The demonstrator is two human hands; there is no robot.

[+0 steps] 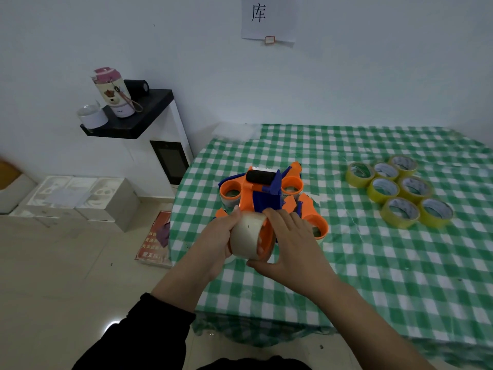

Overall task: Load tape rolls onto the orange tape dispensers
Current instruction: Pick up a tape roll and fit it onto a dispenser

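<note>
Over the near left edge of the bench (pixel 373 276), I am gripping the pale tape roll (pixel 246 233) with my left hand (pixel 217 236), its fingers curling round the outer rim. By my judgement I am seating it on the orange hub of the dispenser (pixel 260 192), which is standing nose-up just above the roll. My right hand (pixel 293 247) is clasping the roll's far side, with the thumb underneath. I am expecting the roll to be light and stiff with a slippery wound face, so the rim edges are offering the surest hold. Further right, spare dispensers (pixel 312 217) are lying heaped, and yellow rolls (pixel 400 190) are sitting clustered, well apart.
</note>
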